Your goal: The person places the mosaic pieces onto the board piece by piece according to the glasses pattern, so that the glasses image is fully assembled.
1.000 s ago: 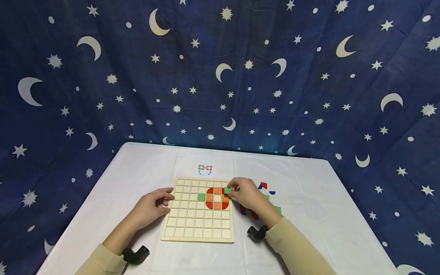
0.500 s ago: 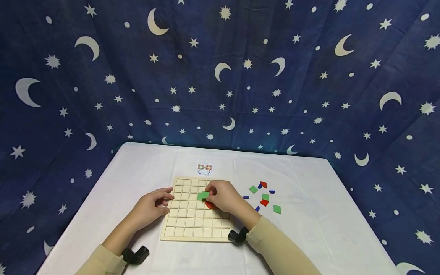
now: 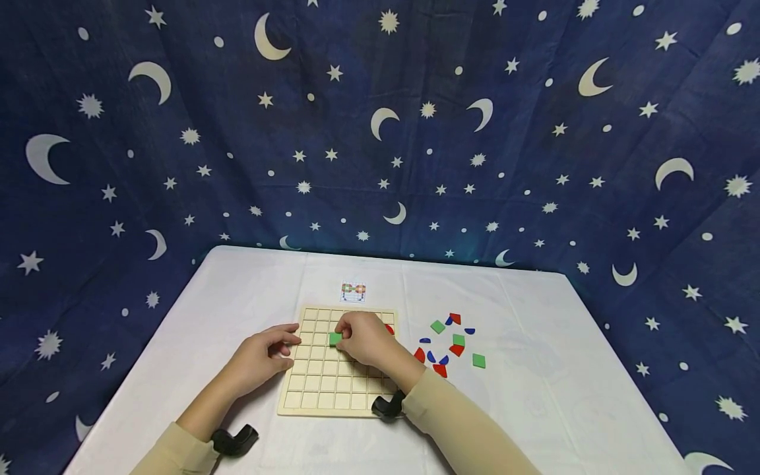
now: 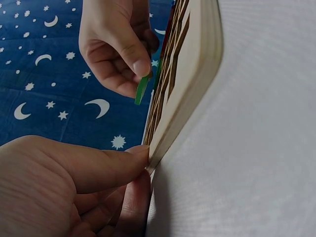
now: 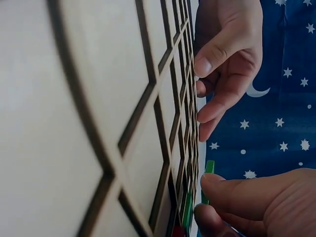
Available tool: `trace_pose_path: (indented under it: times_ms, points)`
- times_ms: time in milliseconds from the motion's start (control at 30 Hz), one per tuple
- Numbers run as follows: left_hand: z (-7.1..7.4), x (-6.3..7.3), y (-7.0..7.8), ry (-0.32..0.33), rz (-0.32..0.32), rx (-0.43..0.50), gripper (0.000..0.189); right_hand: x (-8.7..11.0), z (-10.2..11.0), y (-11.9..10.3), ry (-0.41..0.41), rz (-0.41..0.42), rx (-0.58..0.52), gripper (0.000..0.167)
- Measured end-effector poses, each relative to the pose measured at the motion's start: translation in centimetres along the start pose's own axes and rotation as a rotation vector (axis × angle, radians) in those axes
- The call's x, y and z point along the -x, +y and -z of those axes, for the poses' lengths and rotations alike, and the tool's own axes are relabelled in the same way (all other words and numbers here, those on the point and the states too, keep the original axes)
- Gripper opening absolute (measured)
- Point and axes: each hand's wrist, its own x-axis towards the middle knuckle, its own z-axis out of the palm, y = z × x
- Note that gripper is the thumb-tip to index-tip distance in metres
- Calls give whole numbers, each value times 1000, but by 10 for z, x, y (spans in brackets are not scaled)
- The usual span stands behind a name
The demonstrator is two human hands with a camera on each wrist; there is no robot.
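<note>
A pale wooden grid board lies on the white table. My right hand pinches a green square tile between thumb and fingers, over the board's upper middle cells. In the left wrist view this tile stands tilted, slightly off the grid. Another green tile sits in the board, seen in the right wrist view. A red piece shows past my right hand, which hides most of the laid pattern. My left hand rests its fingertips and thumb against the board's left edge.
Right of the board lie loose pieces: green squares, red pieces and blue half-rounds. A small pattern card lies behind the board. A dark blue star-and-moon curtain hangs behind the table.
My right hand has carried the green tile leftward from the board's right side to its upper middle, uncovering the loose pieces. My left hand stays at the left edge.
</note>
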Motion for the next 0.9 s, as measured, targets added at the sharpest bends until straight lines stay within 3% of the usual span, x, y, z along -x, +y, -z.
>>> trace_pose_path:
  times_ms: [900]
  points:
    - [-1,0,2,-1,-3,-5,36,-6,-9,-1,9,-31,72,12]
